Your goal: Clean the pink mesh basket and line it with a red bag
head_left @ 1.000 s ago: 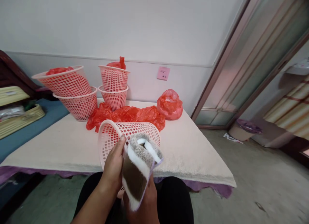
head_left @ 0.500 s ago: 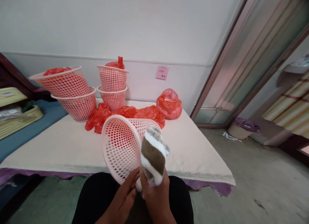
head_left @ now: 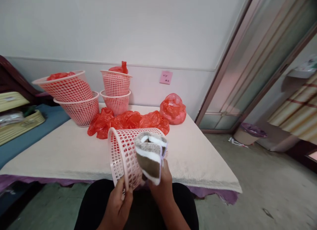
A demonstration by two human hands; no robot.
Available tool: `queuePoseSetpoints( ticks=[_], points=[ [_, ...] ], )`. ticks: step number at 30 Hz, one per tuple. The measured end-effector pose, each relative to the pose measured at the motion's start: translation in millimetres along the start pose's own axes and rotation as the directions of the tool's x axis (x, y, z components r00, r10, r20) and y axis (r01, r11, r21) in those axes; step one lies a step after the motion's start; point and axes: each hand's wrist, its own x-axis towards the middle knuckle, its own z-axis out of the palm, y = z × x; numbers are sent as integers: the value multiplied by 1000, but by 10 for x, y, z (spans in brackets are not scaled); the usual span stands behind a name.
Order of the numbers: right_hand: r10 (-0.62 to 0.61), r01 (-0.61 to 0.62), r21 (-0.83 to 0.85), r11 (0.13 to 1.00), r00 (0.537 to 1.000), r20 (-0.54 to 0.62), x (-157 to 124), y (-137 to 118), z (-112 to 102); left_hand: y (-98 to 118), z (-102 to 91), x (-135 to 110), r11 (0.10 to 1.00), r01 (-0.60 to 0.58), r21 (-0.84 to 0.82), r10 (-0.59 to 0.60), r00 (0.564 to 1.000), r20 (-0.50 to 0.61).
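A pink perforated plastic basket (head_left: pixel 126 147) lies on its side at the near edge of the bed, its mouth facing left. My left hand (head_left: pixel 118 202) pinches the lower part of its rim between thumb and fingers. In my right hand (head_left: pixel 162 183) is a folded cloth (head_left: pixel 150 155) with grey, white and brown stripes and a purple edge, held against the outside of the basket. The cloth covers part of the basket's side and hides some of my right fingers.
Red plastic bags (head_left: pixel 131 119) lie crumpled behind the basket, with a rounder red bag (head_left: pixel 173 109) to the right. Two stacks of pink baskets (head_left: pixel 78 109) stand at the back left. A pink note (head_left: pixel 165 77) is on the wall; a bin (head_left: pixel 247 134) stands on the floor at right.
The basket has turned, so its mouth faces further left. My left hand has moved down-left onto the rim. The cloth has shifted left and tilted in my right hand.
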Motion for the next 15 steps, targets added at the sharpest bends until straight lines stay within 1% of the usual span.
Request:
queuePoseSetpoints(
  ticks=[2,4,6,7,9,11,13,15],
  points=[
    [25,-34,-116,993,997,-78,12,267,-27,72,-59,8,996,61,-69,-69,990,-121],
    [76,-108,-221,969,986,-149,4,518,-62,154,-105,48,981,130,-145,-158,966,-203],
    [123,-176,-274,945,972,-201,-15,664,-93,240,-127,115,958,193,-212,-238,948,-211],
    [135,-192,-272,943,967,-215,-27,674,-102,282,-125,152,946,210,-247,-263,943,-203],
    [137,-179,-207,962,969,-204,-63,553,-93,366,-93,227,926,204,-317,-278,937,-210],
    [110,-123,-81,989,983,-149,-124,275,-41,450,-41,297,908,172,-381,-270,937,-220],
    [58,-56,49,997,997,-53,-215,-66,47,537,3,364,889,171,-425,-284,934,-219],
    [-13,6,134,991,999,51,-321,-355,148,624,17,430,891,192,-412,-304,926,-226]
  ],
)
